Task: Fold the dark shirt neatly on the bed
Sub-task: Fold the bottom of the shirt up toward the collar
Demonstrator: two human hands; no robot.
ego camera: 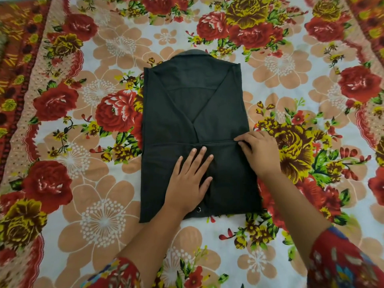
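The dark shirt (187, 104) lies flat in the middle of the bed, collar at the far end. Both sides are folded inward into a narrow rectangle, and its lower part is folded up, its edge running across the middle. My left hand (190, 179) lies flat on the folded lower part, fingers straight and spread, pressing the cloth down. At the right end of that fold edge, my right hand (256, 151) pinches the cloth with curled fingers. A small metal snap shows at the shirt's near edge beside my left wrist.
The bed is covered by a floral sheet (99, 221) with red and yellow roses and peach flowers, spread flat around the shirt on every side. A red patterned border (18, 80) runs along the left. My sleeves are red and patterned.
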